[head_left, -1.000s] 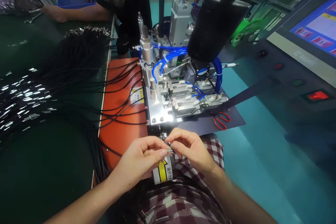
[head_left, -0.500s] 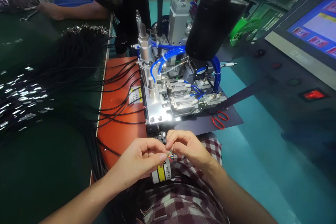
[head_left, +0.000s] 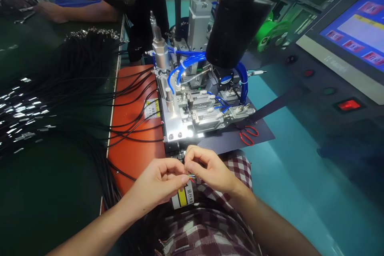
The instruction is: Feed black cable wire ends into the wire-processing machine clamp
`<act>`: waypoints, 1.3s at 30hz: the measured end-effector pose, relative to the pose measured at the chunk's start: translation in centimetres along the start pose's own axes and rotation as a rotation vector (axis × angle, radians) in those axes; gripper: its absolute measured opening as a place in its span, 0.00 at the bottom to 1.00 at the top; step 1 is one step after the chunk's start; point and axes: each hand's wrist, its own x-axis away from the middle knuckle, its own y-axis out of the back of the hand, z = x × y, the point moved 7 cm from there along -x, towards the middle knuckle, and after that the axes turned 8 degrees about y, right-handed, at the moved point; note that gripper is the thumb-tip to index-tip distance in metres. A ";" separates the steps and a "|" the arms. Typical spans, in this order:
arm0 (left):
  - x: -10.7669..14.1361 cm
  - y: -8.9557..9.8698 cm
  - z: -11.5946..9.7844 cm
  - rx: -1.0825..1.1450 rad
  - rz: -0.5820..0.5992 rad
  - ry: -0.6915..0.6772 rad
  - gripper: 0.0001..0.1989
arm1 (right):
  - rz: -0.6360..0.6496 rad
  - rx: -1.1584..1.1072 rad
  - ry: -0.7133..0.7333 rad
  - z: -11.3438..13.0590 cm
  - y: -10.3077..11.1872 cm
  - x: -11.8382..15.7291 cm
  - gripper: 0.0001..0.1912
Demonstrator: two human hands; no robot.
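Note:
Between thumb and forefinger, my left hand (head_left: 163, 180) pinches a small bunch of thin coloured wires (head_left: 192, 177), whose loose ends fan out to the right. My right hand (head_left: 208, 168) is closed just above them, its thumb and forefinger pinched at the upper wires; the fingers hide most of what they grip. Below the hands is a white and yellow label (head_left: 183, 197) with printed characters. Directly ahead stands a metal machine (head_left: 207, 112) with blue air tubes (head_left: 192, 61).
Black cables (head_left: 138, 130) cross an orange surface (head_left: 126, 156) from the dark table (head_left: 60, 184) to the machine. Red-handled scissors (head_left: 249, 135) lie at right, below a control screen (head_left: 357, 28). A black cylinder (head_left: 237, 30) hangs overhead. Another person's arm (head_left: 84, 13) rests at far left.
The view has shifted slightly, so the machine and screen sit a little further left. My right hand has moved slightly left and up, closer to my left fingers. Both hands stay pinched at the wires.

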 end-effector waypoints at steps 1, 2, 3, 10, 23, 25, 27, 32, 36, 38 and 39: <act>0.0 0.0 0.0 0.023 -0.011 0.004 0.11 | -0.018 -0.051 -0.023 -0.3 0.1 0.1 0.11; 0.0 0.1 -0.1 0.046 -0.020 0.007 0.11 | -0.039 -0.101 -0.045 -0.6 0.2 0.2 0.11; 0.1 0.1 -0.1 0.065 -0.025 0.006 0.12 | -0.061 -0.144 -0.062 -0.9 0.4 0.5 0.11; 0.1 0.4 -0.4 0.099 -0.048 -0.052 0.12 | -0.133 -0.253 -0.114 -1.7 0.6 1.8 0.09; 0.5 0.4 -1.3 0.011 -0.123 -0.054 0.13 | -0.146 -0.230 -0.103 -1.5 0.4 2.1 0.05; 0.5 0.4 -1.3 0.000 -0.129 -0.062 0.13 | -0.145 -0.232 -0.132 -1.6 0.3 2.1 0.05; 0.5 0.4 -1.1 -0.007 -0.129 -0.049 0.12 | -0.152 -0.226 -0.153 -1.6 0.4 2.2 0.05; 0.5 0.3 -0.9 -0.039 -0.141 -0.015 0.12 | -0.161 -0.184 -0.164 -1.3 0.5 2.1 0.06; 0.5 0.4 -1.1 -0.073 -0.143 -0.030 0.11 | -0.132 -0.201 -0.189 -1.6 0.4 1.9 0.08; 0.5 0.4 -1.0 -0.092 -0.131 -0.021 0.10 | -0.101 -0.246 -0.211 -1.9 0.3 1.7 0.09; 0.4 0.3 -0.8 -0.098 -0.120 -0.011 0.10 | -0.081 -0.268 -0.218 -2.0 0.2 1.7 0.09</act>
